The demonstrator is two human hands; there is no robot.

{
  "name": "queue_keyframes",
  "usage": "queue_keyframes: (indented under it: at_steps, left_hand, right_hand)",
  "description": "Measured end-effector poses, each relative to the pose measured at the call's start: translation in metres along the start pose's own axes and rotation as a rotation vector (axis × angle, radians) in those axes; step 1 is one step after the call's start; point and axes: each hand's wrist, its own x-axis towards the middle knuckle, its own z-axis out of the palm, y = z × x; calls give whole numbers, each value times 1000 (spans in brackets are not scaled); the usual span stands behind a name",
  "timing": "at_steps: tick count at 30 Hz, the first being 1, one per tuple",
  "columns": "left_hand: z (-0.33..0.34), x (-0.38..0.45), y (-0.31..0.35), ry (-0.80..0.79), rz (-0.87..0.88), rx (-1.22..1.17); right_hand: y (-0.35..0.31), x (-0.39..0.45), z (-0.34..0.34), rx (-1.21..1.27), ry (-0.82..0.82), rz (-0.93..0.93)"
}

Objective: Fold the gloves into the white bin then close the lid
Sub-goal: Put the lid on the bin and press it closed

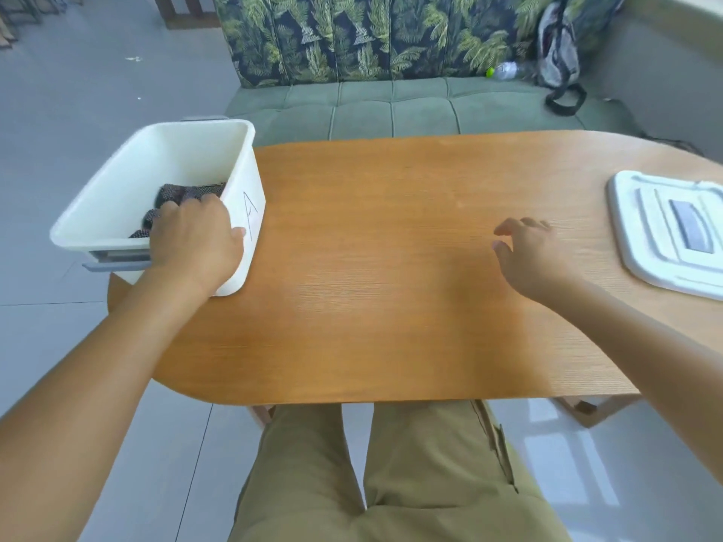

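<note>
Head view, one frame. Far left: open white plastic bin, rectangular with rounded corners, a letter "A" handwritten on its right wall, standing on the left end of the table and overhanging the table edge toward the grey tiled floor. Dark mesh-textured fabric gloves lie bunched in the bottom of the bin at its near right corner. The left hand reaches over the near rim into that corner; its fingers go down onto the gloves and are hidden from the knuckles on, thumb lying outside against the bin's right wall. Cannot tell whether the fingers grip the gloves or only press them. Surface: oval orange-brown wooden table with visible grain. Behind it a green tufted cushioned bench with a dark leaf-print backrest; on the bench to the right, a clear plastic bottle with a green cap and a grey backpack. Right hand is over the table right of centre, fingers loosely curled and spread, holding nothing; contact with the tabletop cannot be judged. Far right: flat white plastic lid with a grey centre handle lies on the table, well apart from the bin and just beyond the right hand's fingertips, not touched.
</note>
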Motion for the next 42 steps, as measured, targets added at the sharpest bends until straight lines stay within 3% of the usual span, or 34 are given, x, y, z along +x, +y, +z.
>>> queue_keyframes:
  at_steps: [9, 24, 32, 42]
  left_hand:
    - [-2, -19, 39, 92, 161, -94]
    - [-21, -74, 168, 89, 368, -197]
    - [-27, -89, 220, 64, 459, -272]
    - [-33, -85, 227, 87, 530, -631]
  right_hand:
    - [78, -4, -18, -196, 51, 226]
    - [107, 3, -16, -325, 62, 305]
    - [117, 5, -14, -226, 94, 384]
    - [112, -12, -27, 45, 260, 381]
